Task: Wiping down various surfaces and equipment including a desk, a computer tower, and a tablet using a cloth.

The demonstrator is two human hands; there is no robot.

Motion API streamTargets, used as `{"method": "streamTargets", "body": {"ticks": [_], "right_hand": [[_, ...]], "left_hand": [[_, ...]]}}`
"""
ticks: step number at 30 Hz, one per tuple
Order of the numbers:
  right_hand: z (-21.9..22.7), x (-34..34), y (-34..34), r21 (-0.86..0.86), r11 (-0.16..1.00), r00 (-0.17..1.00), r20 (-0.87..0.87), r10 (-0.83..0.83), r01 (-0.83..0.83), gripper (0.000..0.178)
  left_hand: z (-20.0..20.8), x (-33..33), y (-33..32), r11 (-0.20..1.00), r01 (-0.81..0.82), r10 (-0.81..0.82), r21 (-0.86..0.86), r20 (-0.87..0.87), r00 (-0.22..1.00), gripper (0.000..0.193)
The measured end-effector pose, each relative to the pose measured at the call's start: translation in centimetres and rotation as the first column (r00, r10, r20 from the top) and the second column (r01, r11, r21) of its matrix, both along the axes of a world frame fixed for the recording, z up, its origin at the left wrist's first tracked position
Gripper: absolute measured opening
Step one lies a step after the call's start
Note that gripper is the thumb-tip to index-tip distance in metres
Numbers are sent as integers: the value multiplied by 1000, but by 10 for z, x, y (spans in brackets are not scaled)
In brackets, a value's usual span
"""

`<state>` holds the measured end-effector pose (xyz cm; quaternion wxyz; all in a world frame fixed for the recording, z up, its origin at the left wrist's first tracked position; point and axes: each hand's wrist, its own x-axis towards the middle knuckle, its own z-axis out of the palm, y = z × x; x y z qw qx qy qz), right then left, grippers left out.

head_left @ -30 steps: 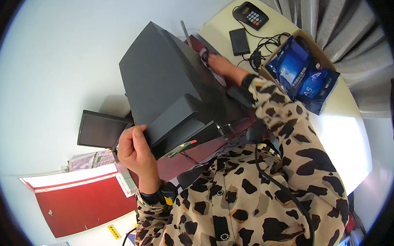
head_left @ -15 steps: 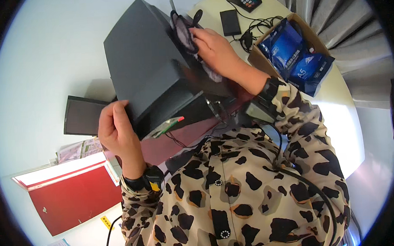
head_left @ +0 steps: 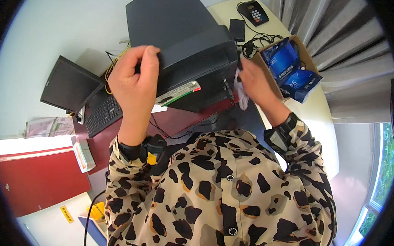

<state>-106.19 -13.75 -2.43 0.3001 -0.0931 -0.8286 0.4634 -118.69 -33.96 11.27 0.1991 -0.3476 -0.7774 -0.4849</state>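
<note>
Got pale cloth [head_left: 242, 97] just left of right hand [head_left: 256, 80], lengthwise toward torso [head_left: 224, 187], well apart from left hand [head_left: 135, 77], curled at edge of black case [head_left: 177, 33]. Got black case between both. Can't tell either grip, partly hidden.

I take this for an office, watching remotely: a flat black monitor [head_left: 70, 84] and a wide black keyboard [head_left: 103, 115] sit at a dark-red desk [head_left: 179, 123] beside a large dark-grey boxy machine [head_left: 171, 27], while a cream, curve-edged table [head_left: 221, 14] holds a small black keypad [head_left: 254, 13] with pale buttons and an open brown cardboard box [head_left: 307, 55] of shiny blue plastic packs [head_left: 298, 82] near pleated grey curtains [head_left: 327, 27].
</note>
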Motion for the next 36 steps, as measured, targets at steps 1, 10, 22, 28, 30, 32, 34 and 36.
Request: {"method": "streamTargets", "body": {"ticks": [1,10,22,28,30,32,34,36], "right_hand": [[23,-3,0,91,996,994,-105,0,9,28],[-71,36,-12,78,996,930,363,-67,42,16],[110,70,-31,452,878,984,-145,-101,157,27],[117,21,-76,697,715,995,28,-100,53,43],[128,5,-103,688,725,998,67,-13,-37,39],[132,-17,-127,717,687,986,164,-1,-118,37],[138,-26,-135,754,627,964,264,-16,-196,36],[137,-26,-124,756,629,974,224,10,-181,29]], "left_hand": [[-2,-2,0,1000,-8,8,19,7,1000,10],[-7,-8,10,992,104,-100,75,-52,994,14],[-12,-20,12,979,141,-161,147,133,978,30],[-8,-25,6,952,198,-256,234,252,933,39],[-6,-26,3,944,211,-284,255,296,912,41],[-2,-26,2,920,289,-369,265,339,865,45],[-2,-27,-4,921,301,-377,248,370,849,47],[-2,-27,-10,915,324,-397,239,397,828,46]]}}
